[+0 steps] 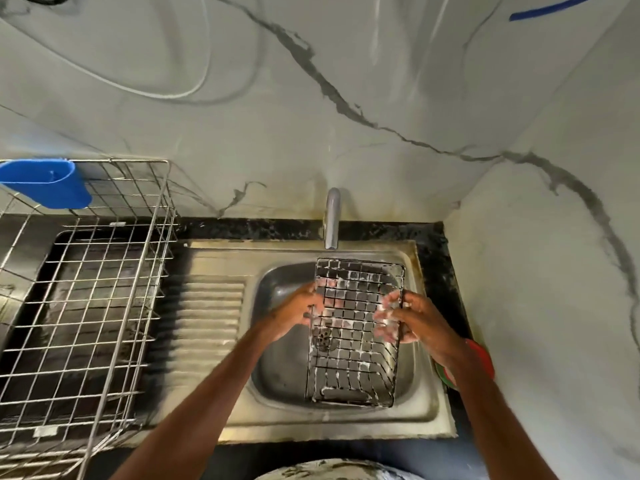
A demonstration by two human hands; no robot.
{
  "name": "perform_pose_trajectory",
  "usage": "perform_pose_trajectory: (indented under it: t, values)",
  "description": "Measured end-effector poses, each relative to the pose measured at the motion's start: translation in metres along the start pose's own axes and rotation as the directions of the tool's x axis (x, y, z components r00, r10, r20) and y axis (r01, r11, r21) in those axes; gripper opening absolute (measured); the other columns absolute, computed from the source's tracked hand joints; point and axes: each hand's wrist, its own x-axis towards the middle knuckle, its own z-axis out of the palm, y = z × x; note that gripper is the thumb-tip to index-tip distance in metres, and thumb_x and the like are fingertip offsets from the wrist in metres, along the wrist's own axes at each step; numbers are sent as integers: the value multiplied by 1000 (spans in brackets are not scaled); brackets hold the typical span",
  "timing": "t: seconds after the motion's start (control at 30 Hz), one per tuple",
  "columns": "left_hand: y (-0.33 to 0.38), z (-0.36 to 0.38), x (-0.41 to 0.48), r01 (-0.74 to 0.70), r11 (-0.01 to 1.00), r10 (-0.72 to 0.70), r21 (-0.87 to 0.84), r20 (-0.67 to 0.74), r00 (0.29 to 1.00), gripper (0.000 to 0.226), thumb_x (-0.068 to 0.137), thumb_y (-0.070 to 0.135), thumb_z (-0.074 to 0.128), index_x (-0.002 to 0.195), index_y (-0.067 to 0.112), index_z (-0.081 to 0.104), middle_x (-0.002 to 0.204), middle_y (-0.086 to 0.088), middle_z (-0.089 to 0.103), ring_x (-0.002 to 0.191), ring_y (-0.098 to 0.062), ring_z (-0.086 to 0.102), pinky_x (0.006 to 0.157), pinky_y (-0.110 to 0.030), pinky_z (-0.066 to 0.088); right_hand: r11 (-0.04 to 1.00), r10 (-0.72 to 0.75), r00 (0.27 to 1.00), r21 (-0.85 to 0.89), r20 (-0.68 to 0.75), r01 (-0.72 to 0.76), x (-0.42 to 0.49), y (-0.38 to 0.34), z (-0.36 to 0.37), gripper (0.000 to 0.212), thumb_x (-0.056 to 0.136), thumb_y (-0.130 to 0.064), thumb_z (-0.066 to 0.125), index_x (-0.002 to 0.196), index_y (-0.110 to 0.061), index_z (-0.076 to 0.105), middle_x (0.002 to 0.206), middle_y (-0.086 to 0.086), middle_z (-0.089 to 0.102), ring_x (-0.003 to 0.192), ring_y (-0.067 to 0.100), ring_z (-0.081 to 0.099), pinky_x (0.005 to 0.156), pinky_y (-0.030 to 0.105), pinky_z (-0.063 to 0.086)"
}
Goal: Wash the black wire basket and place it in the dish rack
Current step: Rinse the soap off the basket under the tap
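Pointing lengthwise at tap, wire basket

Tap: steel, at the back rim
Sink: steel, ribbed drainer on left
Red disc: beside sink, right

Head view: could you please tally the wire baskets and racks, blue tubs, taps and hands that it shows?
Wire baskets and racks: 2 (black wire basket, dish rack)
Blue tubs: 1 (blue tub)
Taps: 1 (tap)
Hands: 2 (left hand, right hand)
Total: 6
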Motion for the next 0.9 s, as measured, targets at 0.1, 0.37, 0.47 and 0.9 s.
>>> perform_pose_trajectory:
  t: [0.1, 0.37, 0.47, 0.9]
  values:
    - [-20, -11, 30, 9, 998, -10, -57, -11, 1000, 30, 92, 37, 50, 112, 22, 67, 131, -1, 65, 118, -33, 67, 108, -65, 47, 999, 17, 997, 33, 79, -20, 1, 0, 0, 11, 94, 7, 61, 102, -1, 58, 104, 21, 75, 86, 46, 74, 77, 57, 60]
    - [-26, -27, 48, -40, 999, 43, 16, -219, 975, 33, 87, 26, 59, 119, 30, 66, 129, -5, 68, 120, -25, 66, 103, -50, 53, 946, -143, 989, -299, -35, 126, 5, 5, 24, 12, 93, -2, 69, 88, -13, 68, 99, 17, 72, 86, 26, 76, 70, 33, 63]
    - [-14, -43, 63, -161, 769, 422, 619, -302, 855, 64, 88, 9, 59, 150, 18, 48, 146, -17, 54, 127, -27, 58, 95, -44, 55, 928, -166, 980, -353, -114, 116, 11, 9, 23, 25, 93, 0, 68, 81, -23, 68, 94, 9, 71, 85, 22, 74, 65, 27, 61]
    - [26, -56, 131, 17, -451, 493, 892, 233, 838, 68, 88, 19, 74, 152, 13, 51, 146, -6, 58, 132, -22, 55, 100, -35, 51, 955, -138, 954, -291, -268, 57, 18, 24, 16, 23, 90, 2, 69, 86, -21, 70, 103, 4, 70, 87, 18, 74, 67, 32, 64]
